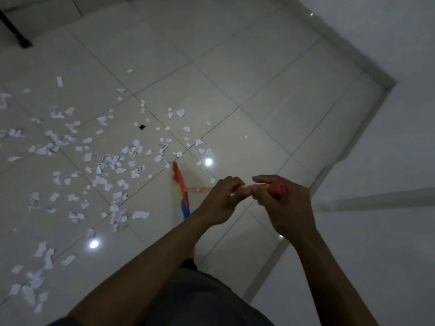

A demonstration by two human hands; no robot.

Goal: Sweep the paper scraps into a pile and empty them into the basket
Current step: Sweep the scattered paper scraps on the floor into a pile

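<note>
Several white paper scraps (103, 165) lie scattered over the tiled floor, mostly on the left half of the view. A broom with an orange handle (200, 189) has its multicoloured head (181, 191) on the floor just right of the scraps. My left hand (219, 201) grips the handle lower down. My right hand (280, 203) grips its red top end. No basket is in view.
White walls with a grey skirting (367, 76) close off the floor on the right and meet in a corner. A dark furniture leg (16, 31) stands at the top left. A small black bit (142, 127) lies among the scraps. Ceiling lights reflect on the tiles.
</note>
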